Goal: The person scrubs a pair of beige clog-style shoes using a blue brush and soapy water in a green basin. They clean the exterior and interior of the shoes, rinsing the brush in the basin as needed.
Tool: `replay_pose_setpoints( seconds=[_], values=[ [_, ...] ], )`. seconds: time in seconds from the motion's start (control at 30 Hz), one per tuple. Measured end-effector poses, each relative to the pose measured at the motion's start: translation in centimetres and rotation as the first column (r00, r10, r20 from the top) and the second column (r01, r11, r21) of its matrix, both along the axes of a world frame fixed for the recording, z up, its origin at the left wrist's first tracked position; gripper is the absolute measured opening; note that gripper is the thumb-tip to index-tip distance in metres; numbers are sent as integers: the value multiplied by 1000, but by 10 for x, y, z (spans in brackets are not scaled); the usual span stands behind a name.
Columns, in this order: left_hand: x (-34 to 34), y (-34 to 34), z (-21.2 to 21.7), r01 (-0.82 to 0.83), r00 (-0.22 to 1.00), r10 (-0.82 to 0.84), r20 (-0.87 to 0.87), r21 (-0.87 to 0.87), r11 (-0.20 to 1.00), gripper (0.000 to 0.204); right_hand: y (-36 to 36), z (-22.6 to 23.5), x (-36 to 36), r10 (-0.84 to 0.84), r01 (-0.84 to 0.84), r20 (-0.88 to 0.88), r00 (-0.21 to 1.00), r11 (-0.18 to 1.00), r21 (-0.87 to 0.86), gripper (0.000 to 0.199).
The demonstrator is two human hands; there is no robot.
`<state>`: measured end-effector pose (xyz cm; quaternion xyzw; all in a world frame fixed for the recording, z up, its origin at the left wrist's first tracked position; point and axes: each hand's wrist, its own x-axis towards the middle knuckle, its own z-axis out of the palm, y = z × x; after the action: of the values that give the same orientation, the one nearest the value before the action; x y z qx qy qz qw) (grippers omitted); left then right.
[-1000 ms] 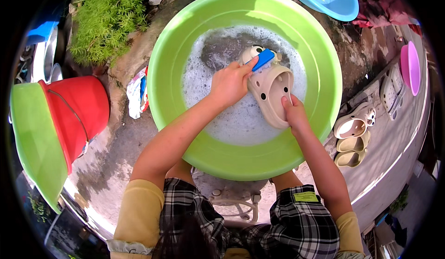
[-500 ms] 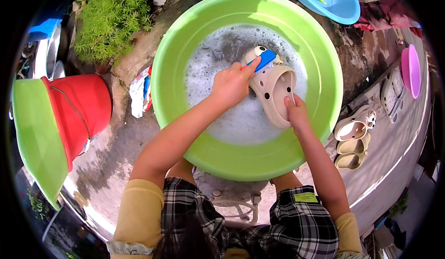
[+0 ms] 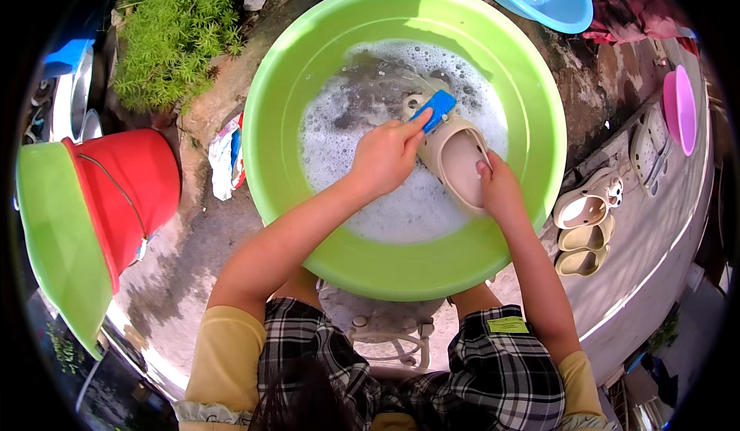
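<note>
Brush hand: L hand (image 3: 383, 157), closed snug round a blue brush (image 3: 442, 109), index finger laid fwd along its back; no slack that I can see from here.
Clog hand: R hand (image 3: 499, 184), clamped on the heel of a beige clog (image 3: 460, 167), thumb over the rim to the inside; other fingers mostly hid, can't tell how they sit.
Clog: btwn the 2 grips, tilted, foot opening up; heel at R grip, toe fwd & L of it, down by the water.
Brush contact: over the clog's front, fwd & R of L grip; looks touching, but bristles hid.
Suds: soapy water (image 3: 347, 142) under & L of brush grip, v. foamy.
Tub: green tub (image 3: 533, 146), wall all round both grips.
Shoe row: R of R grip, outside tub: spare clog (image 3: 586, 203) w/ eye charms, tan shoes (image 3: 583, 260) just beside it.
Bucket side: red bucket (image 3: 146, 192) well L of L grip; packet (image 3: 222, 161) btwn it & tub.
Step in hand: scrubbing the clog's upper nr the toe, I'd say.
Next move: calls for a firm R heel hold so the clog won't swivel, L wrist loose for short strokes; wet foam prob. slippery.
</note>
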<state>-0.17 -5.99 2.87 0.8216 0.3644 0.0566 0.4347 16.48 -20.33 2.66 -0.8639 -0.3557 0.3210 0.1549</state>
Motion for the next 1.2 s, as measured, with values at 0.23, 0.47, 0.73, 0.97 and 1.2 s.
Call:
replay_pose_setpoints(
  seconds=[0.23,0.47,0.73,0.97,1.2],
  values=[
    [47,40,-21,28,968,40,-247,268,963,36,9,6,-10,85,-79,102,991,995,-61,34],
    [5,0,-16,-11,1000,16,-22,203,979,37,2,6,-12,119,-100,183,976,989,-108,33],
    [-4,62,-58,-144,961,230,-151,438,887,35,-1,9,-21,155,-145,231,960,988,-60,33],
    [1,18,-10,-228,968,241,69,-155,961,39,2,5,-11,155,-150,234,960,988,-39,32],
    [29,33,-19,-91,992,102,-80,123,988,38,7,3,-14,119,-121,222,968,993,-3,32]
  ],
)
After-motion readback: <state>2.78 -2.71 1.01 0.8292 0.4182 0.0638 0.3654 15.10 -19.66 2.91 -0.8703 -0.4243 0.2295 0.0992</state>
